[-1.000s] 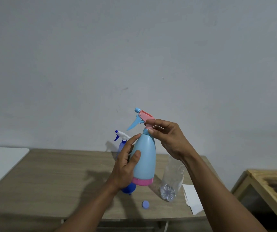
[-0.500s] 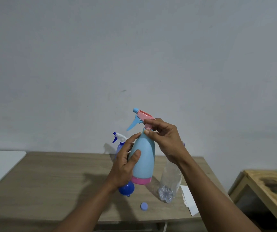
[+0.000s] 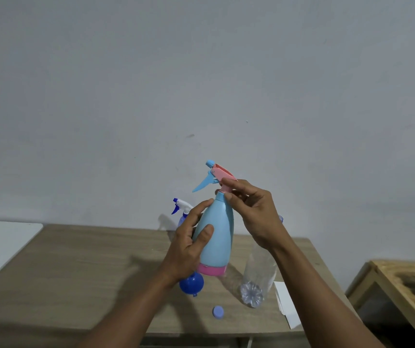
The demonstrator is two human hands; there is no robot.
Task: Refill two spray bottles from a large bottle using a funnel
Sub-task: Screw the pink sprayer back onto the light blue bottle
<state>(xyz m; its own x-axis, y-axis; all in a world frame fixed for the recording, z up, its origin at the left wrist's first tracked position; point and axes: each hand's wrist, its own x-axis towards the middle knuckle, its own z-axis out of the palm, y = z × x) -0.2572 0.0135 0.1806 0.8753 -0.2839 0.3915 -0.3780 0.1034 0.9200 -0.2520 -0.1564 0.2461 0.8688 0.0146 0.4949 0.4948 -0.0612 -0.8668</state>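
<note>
I hold a light blue spray bottle with a pink base upright above the table. My left hand grips its body. My right hand pinches the pink collar under the pink and blue spray head. Behind my left hand stands a second spray bottle with a white and dark blue head, mostly hidden. A blue funnel lies on the table below the held bottle. The large clear bottle lies on its side at the right, its base toward me. Its lilac cap rests near the table's front edge.
The wooden table stands against a grey wall. A white sheet of paper lies at its right front corner. A white surface adjoins the table on the left, and a low wooden table stands at the right.
The bottle and both hands hold almost the same pose; my right fingers have shifted slightly on the pink collar. The view has tilted up a little.
</note>
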